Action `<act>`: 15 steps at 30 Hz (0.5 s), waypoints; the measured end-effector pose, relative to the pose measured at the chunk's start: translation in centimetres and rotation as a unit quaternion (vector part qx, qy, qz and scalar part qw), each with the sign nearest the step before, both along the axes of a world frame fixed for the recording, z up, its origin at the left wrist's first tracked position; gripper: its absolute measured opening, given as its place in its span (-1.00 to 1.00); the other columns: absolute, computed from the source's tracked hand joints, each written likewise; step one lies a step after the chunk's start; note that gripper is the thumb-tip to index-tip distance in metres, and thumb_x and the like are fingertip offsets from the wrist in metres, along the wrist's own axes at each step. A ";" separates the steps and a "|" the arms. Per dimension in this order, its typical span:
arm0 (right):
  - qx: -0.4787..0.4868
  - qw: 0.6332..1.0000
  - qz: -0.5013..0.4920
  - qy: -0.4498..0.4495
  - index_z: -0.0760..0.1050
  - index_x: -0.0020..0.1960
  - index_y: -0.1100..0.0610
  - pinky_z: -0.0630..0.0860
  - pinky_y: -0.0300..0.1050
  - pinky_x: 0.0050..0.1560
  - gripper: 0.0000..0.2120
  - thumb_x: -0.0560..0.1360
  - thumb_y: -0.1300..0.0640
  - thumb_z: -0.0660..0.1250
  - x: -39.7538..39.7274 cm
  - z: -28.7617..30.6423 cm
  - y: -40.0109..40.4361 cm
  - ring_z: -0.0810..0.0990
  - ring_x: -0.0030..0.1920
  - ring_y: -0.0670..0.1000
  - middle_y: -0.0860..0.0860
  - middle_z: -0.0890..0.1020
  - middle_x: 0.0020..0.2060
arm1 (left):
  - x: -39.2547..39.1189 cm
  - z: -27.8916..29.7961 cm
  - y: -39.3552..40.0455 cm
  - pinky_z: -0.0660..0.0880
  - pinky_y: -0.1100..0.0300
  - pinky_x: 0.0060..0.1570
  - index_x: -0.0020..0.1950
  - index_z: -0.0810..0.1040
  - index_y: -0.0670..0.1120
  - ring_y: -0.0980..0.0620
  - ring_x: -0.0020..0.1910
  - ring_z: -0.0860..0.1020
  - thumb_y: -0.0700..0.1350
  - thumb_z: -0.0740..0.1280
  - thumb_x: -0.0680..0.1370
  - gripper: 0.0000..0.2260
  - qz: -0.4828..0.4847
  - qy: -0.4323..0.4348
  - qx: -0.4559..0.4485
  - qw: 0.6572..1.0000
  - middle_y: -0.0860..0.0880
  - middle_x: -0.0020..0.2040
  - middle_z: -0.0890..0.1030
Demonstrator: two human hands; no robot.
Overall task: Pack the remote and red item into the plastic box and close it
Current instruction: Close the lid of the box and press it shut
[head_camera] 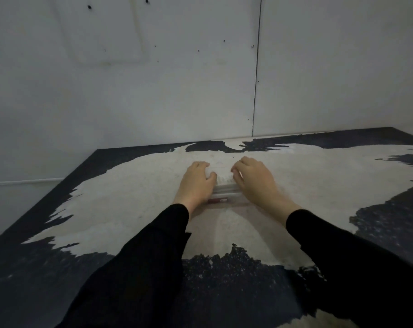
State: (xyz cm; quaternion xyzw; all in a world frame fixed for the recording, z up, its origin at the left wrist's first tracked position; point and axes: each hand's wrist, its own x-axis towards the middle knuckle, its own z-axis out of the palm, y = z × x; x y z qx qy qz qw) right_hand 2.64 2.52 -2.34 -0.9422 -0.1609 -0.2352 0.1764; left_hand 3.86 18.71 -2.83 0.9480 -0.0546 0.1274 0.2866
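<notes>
My left hand [197, 179] and right hand [254, 178] press flat on the plastic box [225, 192]. Its long axis runs nine to three. The red item [217, 200] lies inside, at six o'clock.

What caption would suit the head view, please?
Both hands, left and right, press on a clear plastic box holding a red item.

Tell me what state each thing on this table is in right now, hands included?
Clear plastic box: on the table, under both hands; whether it is fully closed cannot be told.
Small red item: inside the box, lying flat.
Left hand: palm down on the box, fingers curled.
Right hand: palm down on the box, fingers curled.
Worn black-and-white table: carrying the box.
</notes>
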 end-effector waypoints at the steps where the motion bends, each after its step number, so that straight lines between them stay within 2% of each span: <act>1: -0.017 1.000 0.002 -0.023 0.56 -0.11 0.19 0.43 0.01 -0.10 -0.75 0.50 0.10 0.15 -0.9 -0.2 0.0 0.57 -0.10 0.19 0.12 0.62 -0.15 | -0.9 0.0 0.1 0.37 0.07 0.20 0.20 0.49 -0.11 -0.07 0.20 0.47 -0.03 0.12 0.54 -0.69 0.003 -0.069 -0.005 0.998 -0.10 0.20 0.53; 3: -0.034 0.999 0.006 -0.039 0.55 -0.07 0.15 0.40 -0.04 -0.11 -0.78 0.51 0.06 0.17 -2.6 -0.6 -0.3 0.56 -0.10 0.14 0.08 0.61 -0.13 | -2.7 0.0 0.0 0.39 0.10 0.03 0.00 0.53 -0.09 -0.04 -0.04 0.52 -0.06 0.11 0.55 -0.77 -0.041 -0.168 0.073 0.982 -0.05 -0.03 0.58; 4: -0.027 0.999 0.003 -0.037 0.54 -0.02 0.13 0.41 -0.04 -0.09 -0.79 0.51 0.05 0.20 -3.2 -0.7 -0.7 0.55 -0.07 0.12 0.07 0.61 -0.08 | -3.6 -0.1 0.0 0.40 0.09 0.01 -0.02 0.52 -0.08 -0.03 -0.06 0.51 -0.05 0.10 0.56 -0.77 -0.080 -0.180 0.109 0.974 -0.03 -0.05 0.58; 5: -0.011 0.999 -0.001 -0.030 0.53 0.01 0.13 0.42 -0.03 -0.06 -0.79 0.50 0.04 0.22 -3.8 -0.6 -1.2 0.54 -0.05 0.11 0.07 0.60 -0.05 | -4.4 -0.1 0.2 0.42 0.08 0.03 0.03 0.52 -0.07 -0.02 -0.03 0.51 -0.03 0.08 0.57 -0.75 -0.114 -0.170 0.139 0.969 -0.02 -0.01 0.58; 8: -0.012 1.000 0.024 0.010 0.50 0.07 0.10 0.44 -0.09 -0.03 -0.76 0.49 -0.01 0.25 -4.8 0.0 -1.8 0.50 -0.02 0.05 0.05 0.57 0.01 | -5.7 -0.3 1.9 0.40 0.06 0.27 0.30 0.42 -0.01 0.00 0.26 0.45 0.01 0.06 0.58 -0.66 -0.156 -0.134 0.200 0.958 -0.01 0.33 0.49; 11: -0.042 0.993 0.085 0.070 0.47 0.14 0.07 0.44 -0.09 0.07 -0.72 0.50 -0.04 0.24 -4.9 0.7 0.3 0.47 0.08 0.03 0.04 0.54 0.10 | -5.8 -0.5 5.5 0.40 0.04 0.28 0.36 0.38 -0.03 -0.04 0.33 0.42 -0.08 0.09 0.58 -0.65 -0.156 -0.148 0.235 0.948 -0.06 0.40 0.43; 13: -0.058 0.985 0.123 0.102 0.43 0.21 0.07 0.45 -0.05 0.16 -0.68 0.51 -0.03 0.22 -4.2 1.0 3.0 0.46 0.16 0.05 0.04 0.52 0.18 | -5.3 -0.4 8.5 0.49 0.02 0.11 0.25 0.46 -0.10 -0.12 0.21 0.50 -0.17 0.17 0.54 -0.71 -0.130 -0.157 0.250 0.946 -0.11 0.29 0.52; 15: -0.081 0.979 0.142 0.119 0.38 0.28 0.08 0.46 0.02 0.22 -0.64 0.52 -0.01 0.21 -3.6 1.5 5.4 0.45 0.23 0.07 0.06 0.49 0.27 | -4.9 0.0 10.9 0.52 0.02 -0.20 0.05 0.50 -0.15 -0.18 -0.03 0.56 -0.27 0.27 0.46 -0.82 -0.104 -0.170 0.284 0.938 -0.15 0.05 0.58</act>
